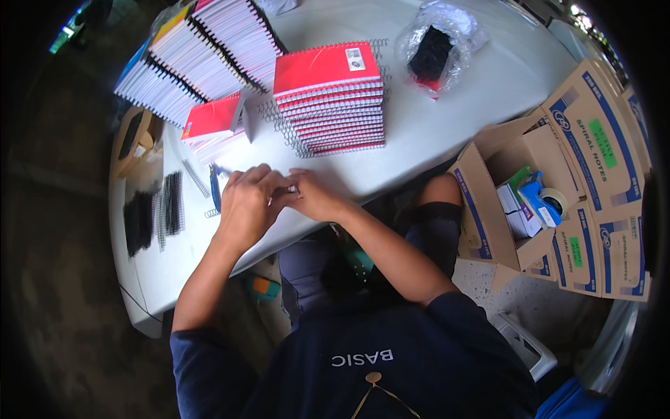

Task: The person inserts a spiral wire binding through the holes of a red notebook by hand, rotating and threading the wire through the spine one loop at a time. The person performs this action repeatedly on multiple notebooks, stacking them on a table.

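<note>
My left hand and my right hand meet over the near edge of the white table, fingers closed together. Whatever they pinch is too small and covered to name. Close by my left hand lies a pair of blue-handled pliers, with a loose metal spiral coil next to it. Beyond my hands stands a tall stack of red-covered spiral notebooks, wire coils jutting from its sides. A smaller group of red notebooks sits to its left, one cover partly raised.
Rows of thick bound notebooks fill the far left. Black binding coils lie at the left edge. A clear plastic bag with dark contents rests at the back. On the right, an open carton holds a blue tape dispenser, beside flattened cartons.
</note>
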A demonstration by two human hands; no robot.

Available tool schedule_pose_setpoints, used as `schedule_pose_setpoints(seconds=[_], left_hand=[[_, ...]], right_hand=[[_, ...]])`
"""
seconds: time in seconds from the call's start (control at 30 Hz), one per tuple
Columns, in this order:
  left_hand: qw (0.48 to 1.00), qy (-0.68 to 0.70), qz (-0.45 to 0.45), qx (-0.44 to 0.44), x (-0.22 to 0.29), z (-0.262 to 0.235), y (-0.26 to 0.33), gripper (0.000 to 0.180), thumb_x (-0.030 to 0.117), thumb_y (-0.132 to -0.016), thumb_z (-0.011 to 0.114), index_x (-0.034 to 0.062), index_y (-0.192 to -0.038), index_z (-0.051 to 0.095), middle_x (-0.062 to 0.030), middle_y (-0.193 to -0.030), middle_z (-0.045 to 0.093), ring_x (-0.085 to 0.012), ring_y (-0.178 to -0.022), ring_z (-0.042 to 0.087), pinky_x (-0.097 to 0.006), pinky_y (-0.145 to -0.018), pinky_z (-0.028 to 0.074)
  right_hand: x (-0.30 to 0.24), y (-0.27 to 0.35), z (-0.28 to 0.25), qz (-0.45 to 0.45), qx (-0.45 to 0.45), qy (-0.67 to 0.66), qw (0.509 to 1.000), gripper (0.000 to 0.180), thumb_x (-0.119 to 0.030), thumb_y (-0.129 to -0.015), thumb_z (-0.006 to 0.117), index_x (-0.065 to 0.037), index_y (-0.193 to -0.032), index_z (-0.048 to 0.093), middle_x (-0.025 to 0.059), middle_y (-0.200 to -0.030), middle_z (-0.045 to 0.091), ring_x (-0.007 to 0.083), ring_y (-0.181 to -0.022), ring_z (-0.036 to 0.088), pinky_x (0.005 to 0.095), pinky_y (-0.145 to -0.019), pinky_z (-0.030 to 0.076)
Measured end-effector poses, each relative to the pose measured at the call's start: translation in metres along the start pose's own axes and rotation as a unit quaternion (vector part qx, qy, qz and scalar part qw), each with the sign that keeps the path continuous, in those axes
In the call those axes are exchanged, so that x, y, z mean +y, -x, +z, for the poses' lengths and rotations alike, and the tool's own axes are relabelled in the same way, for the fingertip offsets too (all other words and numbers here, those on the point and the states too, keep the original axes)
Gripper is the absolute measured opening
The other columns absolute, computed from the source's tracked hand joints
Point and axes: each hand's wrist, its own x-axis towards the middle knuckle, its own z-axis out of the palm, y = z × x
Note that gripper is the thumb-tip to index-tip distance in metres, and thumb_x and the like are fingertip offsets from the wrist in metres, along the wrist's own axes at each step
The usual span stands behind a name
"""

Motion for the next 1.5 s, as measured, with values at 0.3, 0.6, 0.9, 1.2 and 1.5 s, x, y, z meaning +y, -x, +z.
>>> schedule_pose_setpoints(seconds=[0.3,0.6,0.9,1.2,1.5], left_hand=[[1.0,0.016,0.012,0.016,-0.004,0.0,0.002,0.026,0.018,-0.072,0.07,0.0139,-0.097,0.065,-0.0029,-0.08,0.058,-0.0225,-0.082,0.056,-0.035,-0.075,0.038],[0.999,0.01,-0.007,0.045,-0.001,0.007,0.004,0.027,0.025,-0.072,0.072,0.0118,-0.094,0.066,-0.0022,-0.09,0.062,-0.0207,-0.083,0.057,-0.036,-0.078,0.038],[0.998,0.02,-0.003,0.066,0.002,0.01,0.007,0.022,0.026,-0.073,0.071,0.012,-0.091,0.067,-0.0029,-0.087,0.062,-0.0205,-0.08,0.057,-0.036,-0.075,0.038],[0.985,-0.09,0.13,0.07,-0.01,0.004,0.0,0.02,0.02,-0.08,0.06,0.007,-0.095,0.061,-0.0081,-0.086,0.06,-0.0241,-0.085,0.056,-0.037,-0.076,0.038],[0.981,-0.015,0.106,0.16,0.017,-0.018,-0.007,0.026,0.03,-0.067,0.073,0.01,-0.079,0.061,-0.0033,-0.072,0.054,-0.0236,-0.072,0.054,-0.036,-0.068,0.038]], right_hand=[[0.016,0.0,0.02,-0.053,0.064,-0.037,0.996,0.022,-0.019,-0.082,0.059,-0.001,-0.094,0.062,0.0164,-0.096,0.064,0.0343,-0.096,0.056,0.0428,-0.102,0.032],[0.019,-0.004,0.015,-0.053,0.044,-0.06,0.996,0.017,-0.013,-0.084,0.054,0.0,-0.089,0.063,0.0214,-0.086,0.062,0.037,-0.088,0.056,0.0427,-0.095,0.037],[0.016,-0.002,0.014,-0.035,0.039,-0.114,0.992,0.015,-0.013,-0.08,0.059,-0.001,-0.088,0.062,0.0221,-0.09,0.061,0.0347,-0.086,0.058,0.0396,-0.08,0.045],[0.013,-0.006,0.014,-0.069,0.065,-0.065,0.993,0.02,-0.018,-0.073,0.068,0.0,-0.078,0.06,0.02,-0.08,0.059,0.0365,-0.08,0.055,0.0428,-0.07,0.044],[-0.029,0.024,-0.014,-0.089,0.079,-0.171,0.978,0.031,-0.007,-0.084,0.059,0.0,-0.111,0.047,0.0146,-0.095,0.061,0.0175,-0.089,0.059,0.0314,-0.08,0.045]])
